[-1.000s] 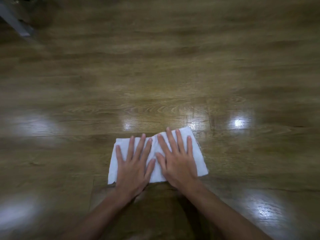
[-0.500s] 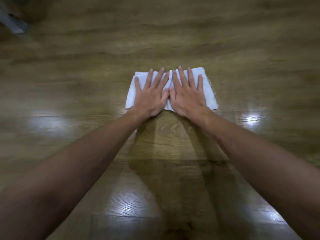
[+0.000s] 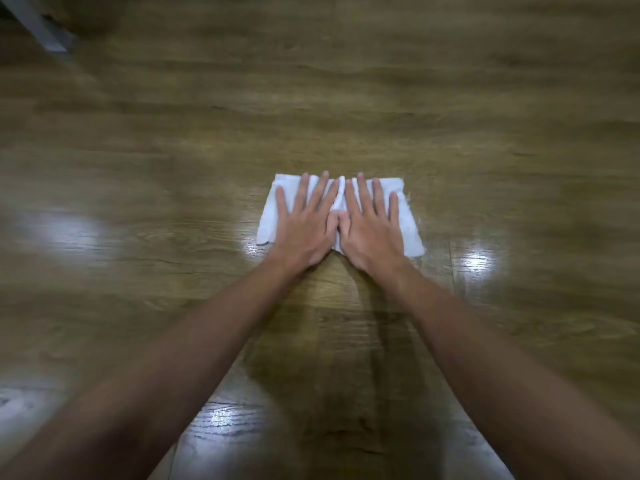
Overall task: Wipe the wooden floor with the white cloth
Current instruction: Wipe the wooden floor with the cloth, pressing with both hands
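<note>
Pressing flat on the white cloth (image 3: pixel 405 220), both hands lie side by side with straight, slightly spread fingers pointing away from the person. The left hand (image 3: pixel 304 226) covers the left half of the cloth and the right hand (image 3: pixel 372 228) covers the right half; the two thumbs touch at the middle, where a narrow ridge of fabric shows between the index fingers. Neither grip is clenched or grasping anything: the palms and fingers simply rest on top of the cloth, released and flat.

The cloth lies on the wooden floor (image 3: pixel 346 98), near the middle of the view and well ahead of the person. It is roughly rectangular, wider toward the near side, and its near-left edge and right edge stick out from under the hands. The right edge looks a little frayed.

Both bare forearms stretch out from the lower corners of the view and converge at the cloth. A dark shadow falls on the floor between them.

The floor is glossy brown planks with a visible grain, and several bright patches of reflected light sit left and right of the cloth and near the lower edge. Much of the outer floor is blurred. A pale grey slanted bar (image 3: pixel 38 26) shows in the upper left corner; what it belongs to cannot be told.
</note>
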